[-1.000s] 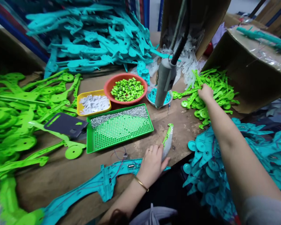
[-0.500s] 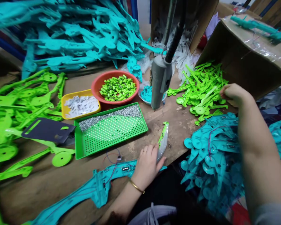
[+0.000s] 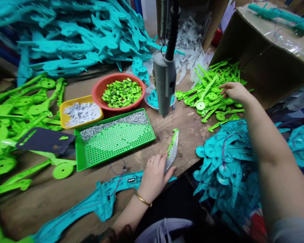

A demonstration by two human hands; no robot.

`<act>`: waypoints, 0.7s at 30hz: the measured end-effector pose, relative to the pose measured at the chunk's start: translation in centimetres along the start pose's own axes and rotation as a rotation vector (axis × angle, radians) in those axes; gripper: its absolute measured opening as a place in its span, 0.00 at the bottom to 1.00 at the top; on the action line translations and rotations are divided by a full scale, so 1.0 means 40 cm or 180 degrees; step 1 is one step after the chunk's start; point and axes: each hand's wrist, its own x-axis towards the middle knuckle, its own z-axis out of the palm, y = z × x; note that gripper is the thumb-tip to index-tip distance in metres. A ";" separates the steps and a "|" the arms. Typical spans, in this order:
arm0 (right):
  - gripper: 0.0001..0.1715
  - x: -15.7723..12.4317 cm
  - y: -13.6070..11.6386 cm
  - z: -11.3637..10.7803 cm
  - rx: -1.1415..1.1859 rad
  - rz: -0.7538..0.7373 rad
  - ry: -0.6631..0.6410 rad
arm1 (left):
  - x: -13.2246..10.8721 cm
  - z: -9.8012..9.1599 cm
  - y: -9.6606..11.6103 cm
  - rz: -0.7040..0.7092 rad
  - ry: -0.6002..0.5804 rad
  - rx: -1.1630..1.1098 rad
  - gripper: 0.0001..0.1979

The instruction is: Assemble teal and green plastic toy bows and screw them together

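My left hand point(image 3: 155, 170) is closed around the near end of a translucent curved plastic piece point(image 3: 173, 152), its thumb on the right side. A lime-green part point(image 3: 172, 141) lies along that piece's left edge. Beneath the hand and wrist runs a long turquoise plastic shell point(image 3: 105, 194) with thin wires and a small metal-dotted slot. My right hand point(image 3: 231, 91) is stretched out over a heap of lime-green plastic parts point(image 3: 212, 87), fingers apart, with nothing visible in them. Between the hands, a grey hanging electric screwdriver point(image 3: 164, 84) points down above the table.
A green perforated tray point(image 3: 116, 143) of screws, a yellow tray point(image 3: 63, 109) of white pieces and a red bowl point(image 3: 97, 96) of green pieces stand left of centre. Turquoise shells point(image 3: 78, 44) pile up behind, others point(image 3: 225, 158) at right. A cardboard box point(image 3: 266, 57) gapes at right.
My right hand has moved left across the green heap, and its fingers have spread. My left hand keeps its hold on the translucent piece. The whole view has shifted slightly.
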 end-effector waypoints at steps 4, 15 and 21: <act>0.19 -0.024 0.025 0.024 -0.0971 -0.0332 -0.0026 | 0.000 -0.001 -0.001 -0.0014 -0.0042 -0.0058 0.22; 0.19 -0.065 0.013 0.068 -0.2409 -0.1007 0.0255 | 0.002 0.000 0.003 -0.0200 -0.0196 -0.0347 0.23; 0.13 -0.150 -0.089 -0.034 -0.2435 -0.1141 0.0419 | 0.022 -0.040 0.008 -0.0455 -0.0749 -0.0546 0.23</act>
